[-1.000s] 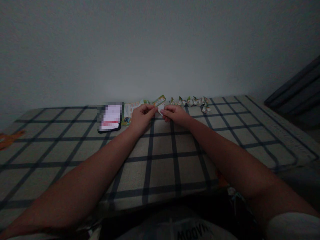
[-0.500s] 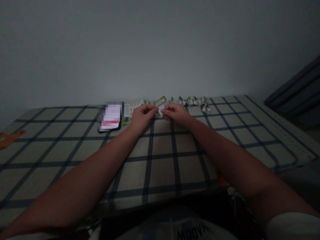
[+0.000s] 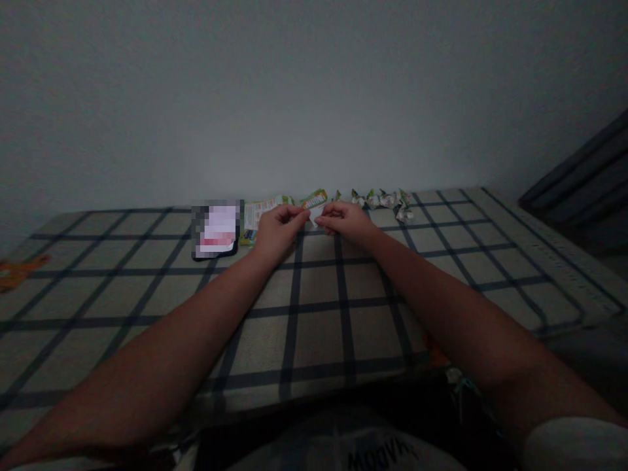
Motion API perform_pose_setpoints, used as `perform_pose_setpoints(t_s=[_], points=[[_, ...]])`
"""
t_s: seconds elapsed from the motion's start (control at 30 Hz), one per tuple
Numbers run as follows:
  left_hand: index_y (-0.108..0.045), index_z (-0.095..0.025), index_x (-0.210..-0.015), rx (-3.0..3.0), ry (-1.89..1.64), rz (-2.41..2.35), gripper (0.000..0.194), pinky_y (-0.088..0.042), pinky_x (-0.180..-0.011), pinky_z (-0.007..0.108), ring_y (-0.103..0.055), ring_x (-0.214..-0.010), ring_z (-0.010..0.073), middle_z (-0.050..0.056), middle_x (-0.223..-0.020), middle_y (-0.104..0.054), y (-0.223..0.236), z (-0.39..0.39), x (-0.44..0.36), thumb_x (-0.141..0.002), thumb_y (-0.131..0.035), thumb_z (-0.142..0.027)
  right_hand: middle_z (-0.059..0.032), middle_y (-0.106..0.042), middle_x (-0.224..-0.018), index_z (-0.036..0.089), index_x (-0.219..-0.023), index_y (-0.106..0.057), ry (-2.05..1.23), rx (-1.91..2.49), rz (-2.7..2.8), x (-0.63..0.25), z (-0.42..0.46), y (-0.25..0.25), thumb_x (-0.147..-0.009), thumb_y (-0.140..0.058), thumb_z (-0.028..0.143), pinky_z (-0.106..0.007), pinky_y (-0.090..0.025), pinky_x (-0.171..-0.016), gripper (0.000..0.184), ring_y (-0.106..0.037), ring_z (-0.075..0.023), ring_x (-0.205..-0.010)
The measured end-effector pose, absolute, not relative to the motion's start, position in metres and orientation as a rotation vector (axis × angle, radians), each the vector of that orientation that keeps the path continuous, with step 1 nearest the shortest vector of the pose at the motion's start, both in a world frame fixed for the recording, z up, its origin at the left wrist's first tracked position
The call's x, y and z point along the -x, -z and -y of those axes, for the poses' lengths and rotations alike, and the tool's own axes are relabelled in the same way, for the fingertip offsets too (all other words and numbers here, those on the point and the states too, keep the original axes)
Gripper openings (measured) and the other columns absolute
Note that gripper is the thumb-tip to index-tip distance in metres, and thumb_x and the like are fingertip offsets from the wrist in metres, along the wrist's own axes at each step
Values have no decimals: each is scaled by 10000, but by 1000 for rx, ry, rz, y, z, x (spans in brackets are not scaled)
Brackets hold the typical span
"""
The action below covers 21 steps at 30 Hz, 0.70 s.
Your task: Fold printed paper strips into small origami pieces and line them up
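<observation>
A small white piece of wrapper-like material (image 3: 316, 213) sits pinched between the left hand (image 3: 277, 226) and right hand (image 3: 348, 221), slanting across the gap; a green-and-orange printed strip (image 3: 314, 197) shows just beyond both hands, any join unclear.

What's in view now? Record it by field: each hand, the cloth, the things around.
Left hand: pinching a small white piece
Right hand: fingers on the same piece, opposite side
Cloth: pale, with dark checked lines
Beyond the hands: small green packet
Left of the hands: lit-screen device, beside green printed packaging partly behind the left hand
Right of the hands: crumpled wrappers near the wall
Far left: orange item, cut by the frame edge
</observation>
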<state>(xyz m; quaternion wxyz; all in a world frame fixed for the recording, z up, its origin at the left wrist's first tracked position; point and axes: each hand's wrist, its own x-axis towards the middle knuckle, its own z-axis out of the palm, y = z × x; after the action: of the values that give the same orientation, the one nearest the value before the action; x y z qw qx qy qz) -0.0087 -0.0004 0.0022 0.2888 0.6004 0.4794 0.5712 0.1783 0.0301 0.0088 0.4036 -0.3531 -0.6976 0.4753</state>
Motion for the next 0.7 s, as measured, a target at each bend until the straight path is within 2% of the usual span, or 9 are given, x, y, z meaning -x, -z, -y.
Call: perform_pose_setpoints(t_s=[0.13, 0.27, 0.43, 0.6, 0.7], points=[[-745, -171, -806, -1611, -1483, -1242, 264, -464, -651, 258, -608, -682, 138, 30, -757, -718, -4, 2, 6, -719, -780, -418, 23, -581, -613, 161, -733, -568, -1184, 883, 1808, -178, -30, -9, -750, -763, 382, -230, -436, -555, 294, -552, -103, -570], [-735, -172, -831, -1537, -1448, -1171, 353, -438, -560, 237, -569, -611, 123, 19, -697, -679, -6, 2, 5, -706, -792, -497, 12, -609, -660, 150, -820, -599, -1258, 831, 1750, -178, -29, -11, -749, -764, 423, -236, -456, -553, 326, -563, -105, -572], [-698, -185, -898, -1404, -1359, -980, 441, -429, -483, 220, -588, -616, 113, 43, -853, -690, -5, 2, 5, -782, -703, -611, -3, -635, -698, 148, -856, -617, -1375, 753, 1688, -179, -29, -12, -721, -781, 518, -230, -470, -563, 427, -591, -108, -609], [-643, -180, -780, -1448, -1156, -919, 453, -368, -427, 220, -487, -458, 89, -7, -603, -586, -3, 8, 1, -826, -648, -631, 4, -641, -690, 150, -816, -616, -1484, 694, 1655, -179, -29, -11, -692, -805, 517, -211, -457, -568, 430, -594, -95, -619], [-648, -191, -806, -1465, -1205, -898, 392, -350, -427, 214, -456, -437, 74, -35, -581, -558, -4, 8, 1, -813, -694, -580, 4, -643, -672, 143, -825, -636, -1484, 735, 1644, -180, -30, -11, -688, -808, 503, -212, -451, -563, 422, -586, -92, -599]])
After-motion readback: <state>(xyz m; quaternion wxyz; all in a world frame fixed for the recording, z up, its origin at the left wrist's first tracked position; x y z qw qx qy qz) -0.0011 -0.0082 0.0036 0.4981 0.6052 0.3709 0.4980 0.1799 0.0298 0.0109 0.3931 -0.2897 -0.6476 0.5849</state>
